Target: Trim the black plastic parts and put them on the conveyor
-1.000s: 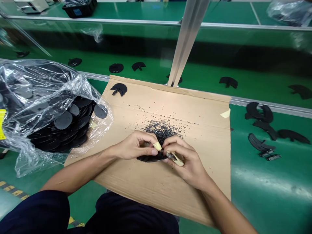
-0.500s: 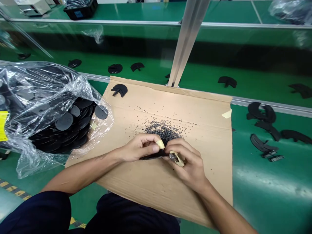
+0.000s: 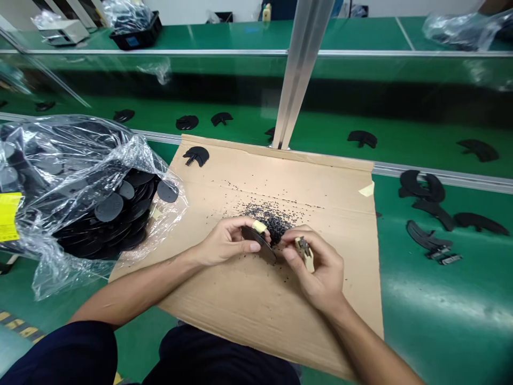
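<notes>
My left hand [image 3: 228, 243] is closed on a black plastic disc [image 3: 259, 241], thumb under its near edge and fingers curled over the top, with a strip of yellowish tape wrapped round one fingertip [image 3: 259, 226]. The disc is tilted, its far edge raised, and it sits just above the cardboard sheet [image 3: 248, 310] that covers this part of the green bench [image 3: 441, 299]. My right hand [image 3: 320, 267] is just beside it, gripping a small trimming tool [image 3: 305, 251] with a tan handle and a dark metal tip; the tip stands close to the disc's right edge, though I cannot tell whether it touches.

Just beyond both hands lies a heap of black shavings [image 3: 272, 216], thinning out into scattered specks across the cardboard. At the far left corner of the sheet rests a single black part [image 3: 196, 155] with a notch cut in it. To my left a clear plastic bag [image 3: 60, 176] lies open toward the cardboard, stuffed with stacked black discs, a yellow label showing on its left side. On the bench to my right sit several curved black offcuts [image 3: 425, 187], well apart from my hands. More black parts lie spaced along the conveyor belt [image 3: 240, 115] behind the cardboard, and a slanted aluminium post [image 3: 298, 69] rises from the belt's rail.
</notes>
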Available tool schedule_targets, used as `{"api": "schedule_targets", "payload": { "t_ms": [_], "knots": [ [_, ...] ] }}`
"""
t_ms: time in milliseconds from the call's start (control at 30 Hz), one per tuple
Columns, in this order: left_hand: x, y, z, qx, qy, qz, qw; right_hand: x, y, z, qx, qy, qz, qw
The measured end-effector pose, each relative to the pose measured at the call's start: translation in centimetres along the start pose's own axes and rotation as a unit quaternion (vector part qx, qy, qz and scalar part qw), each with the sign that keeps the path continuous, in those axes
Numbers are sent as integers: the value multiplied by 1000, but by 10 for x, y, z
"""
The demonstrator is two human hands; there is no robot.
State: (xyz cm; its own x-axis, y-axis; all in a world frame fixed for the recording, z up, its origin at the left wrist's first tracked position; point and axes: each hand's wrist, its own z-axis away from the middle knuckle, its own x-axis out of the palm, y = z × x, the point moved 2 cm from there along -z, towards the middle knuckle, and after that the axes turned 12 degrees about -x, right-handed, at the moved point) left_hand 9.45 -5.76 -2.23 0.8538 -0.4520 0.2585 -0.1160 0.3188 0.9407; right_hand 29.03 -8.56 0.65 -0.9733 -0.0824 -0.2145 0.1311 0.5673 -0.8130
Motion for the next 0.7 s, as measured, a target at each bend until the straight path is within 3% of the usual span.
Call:
{"api": "schedule_targets", "payload": {
  "t_ms": [133, 233, 433, 700],
  "knots": [
    [0, 1, -1, 8, -31, 38, 999, -2, 4, 0, 29, 26, 32, 999],
    [1, 2, -1, 19, -37, 51, 998, -1, 6, 0, 25, 10, 56, 998],
    [-1, 5, 3, 42, 35, -32, 998, 0, 8, 2, -60, -64, 161, 983],
    [-2, 7, 3, 120, 57, -117, 984, -1, 11, 4, -116, -111, 243, 957]
  ]
}}
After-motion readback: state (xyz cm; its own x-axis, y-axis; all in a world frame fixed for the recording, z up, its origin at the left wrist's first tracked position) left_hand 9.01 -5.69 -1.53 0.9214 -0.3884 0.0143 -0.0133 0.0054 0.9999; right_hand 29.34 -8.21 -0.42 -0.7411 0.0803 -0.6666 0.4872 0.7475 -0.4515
